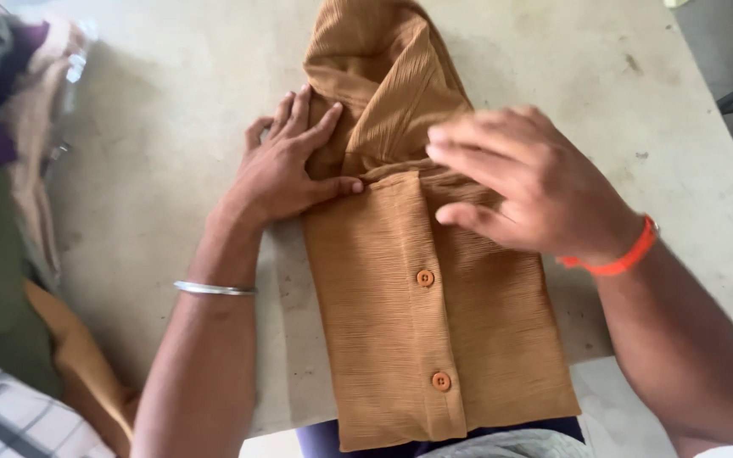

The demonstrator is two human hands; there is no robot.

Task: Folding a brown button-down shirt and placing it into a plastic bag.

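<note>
Lying at far left, a heap of clothes [2,212]; next the left hand [286,165], fingers spread flat, pressing the folded tan buttoned shirt [426,314] on the grey table [154,170]; right hand [536,182] flat, unclenched over its fold

Both forearms reach forward from the lower edge of the view, bare to the wrists. The left hand [286,165] lies flat, palm down, its fingers [299,114] stretched forward and slightly spread, the thumb pointing right. A thin metal bangle circles the left forearm. The right hand [523,182] is open too, palm down, fingers together and pointing left, slightly blurred. An orange band sits on the right wrist.
</note>
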